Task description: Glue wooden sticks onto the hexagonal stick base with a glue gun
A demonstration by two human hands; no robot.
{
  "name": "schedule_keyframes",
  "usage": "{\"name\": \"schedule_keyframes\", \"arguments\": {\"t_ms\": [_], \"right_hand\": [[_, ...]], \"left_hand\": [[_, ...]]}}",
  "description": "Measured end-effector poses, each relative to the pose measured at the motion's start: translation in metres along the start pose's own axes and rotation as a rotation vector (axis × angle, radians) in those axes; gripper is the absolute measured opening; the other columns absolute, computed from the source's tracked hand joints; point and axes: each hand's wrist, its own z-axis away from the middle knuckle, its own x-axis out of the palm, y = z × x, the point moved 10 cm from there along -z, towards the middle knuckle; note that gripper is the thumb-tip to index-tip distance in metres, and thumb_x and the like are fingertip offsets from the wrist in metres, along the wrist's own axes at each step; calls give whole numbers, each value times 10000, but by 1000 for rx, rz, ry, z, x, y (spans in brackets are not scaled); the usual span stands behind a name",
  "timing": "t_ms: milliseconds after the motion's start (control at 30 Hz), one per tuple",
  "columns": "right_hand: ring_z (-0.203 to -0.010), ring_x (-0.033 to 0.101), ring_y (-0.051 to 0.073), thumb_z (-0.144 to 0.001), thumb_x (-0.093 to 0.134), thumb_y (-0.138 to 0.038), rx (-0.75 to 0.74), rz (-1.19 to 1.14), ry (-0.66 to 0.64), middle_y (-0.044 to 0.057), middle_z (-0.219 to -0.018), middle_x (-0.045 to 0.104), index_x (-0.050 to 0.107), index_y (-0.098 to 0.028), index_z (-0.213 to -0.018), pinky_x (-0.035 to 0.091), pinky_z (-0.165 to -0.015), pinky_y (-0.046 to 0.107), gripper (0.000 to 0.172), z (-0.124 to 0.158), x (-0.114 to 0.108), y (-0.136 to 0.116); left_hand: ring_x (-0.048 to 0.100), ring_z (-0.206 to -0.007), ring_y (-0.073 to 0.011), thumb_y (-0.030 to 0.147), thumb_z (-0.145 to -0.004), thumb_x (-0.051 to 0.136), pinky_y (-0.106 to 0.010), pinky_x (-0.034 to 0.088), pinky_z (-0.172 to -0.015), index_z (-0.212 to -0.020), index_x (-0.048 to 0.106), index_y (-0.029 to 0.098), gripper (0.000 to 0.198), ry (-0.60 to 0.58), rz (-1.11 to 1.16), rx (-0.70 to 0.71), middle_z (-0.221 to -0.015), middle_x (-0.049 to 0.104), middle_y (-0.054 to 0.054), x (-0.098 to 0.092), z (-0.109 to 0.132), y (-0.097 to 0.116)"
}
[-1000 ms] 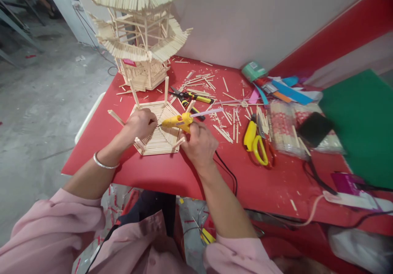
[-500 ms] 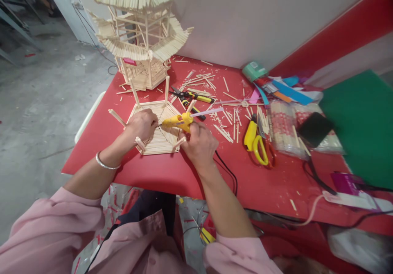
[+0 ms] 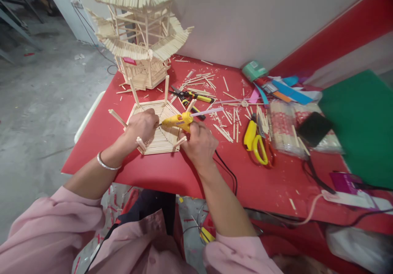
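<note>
One yellow glue gun juts leftward from the gripping right hand.

Lies flat on the red table as a hexagonal platform of pale sticks in wedge-shaped sections, with slender posts rising around its edge. Points leftward at the platform's centre as a yellow glue gun, with a translucent glue stick jutting rearward.

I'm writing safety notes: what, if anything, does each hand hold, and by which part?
The right hand holds the glue gun by its handle. The left hand is over the stick base; whether it holds anything is unclear.
</note>
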Motion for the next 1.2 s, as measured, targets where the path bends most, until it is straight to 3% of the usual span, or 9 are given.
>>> {"name": "schedule_keyframes", "arguments": {"t_ms": [433,833,1200], "right_hand": [[-748,566,178,-882,546,-296,-56,36,118,69,-856,700,665,-159,-1054,301,-607,300,250,-1,-10,-10],[-741,545,174,-901,540,-274,-70,42,96,55,-818,670,653,-170,-1019,302,-614,304,194,-1,-10,-11],[-740,543,172,-897,540,-280,-47,24,53,64,-841,679,659,-170,-1030,302,-617,300,210,-1,-7,-9]], "left_hand": [[587,-792,-193,114,-812,480,-302,422,-662,-801,711,134,232,42,86,53,-885,662,-102,-1,-5,-8],[597,-796,-191,115,-764,487,-303,490,-724,-767,700,152,216,82,175,59,-842,664,-77,1,-8,-15],[628,-870,-209,121,-797,509,-309,495,-776,-816,723,143,216,18,181,24,-897,676,-89,3,-8,-13]]}}
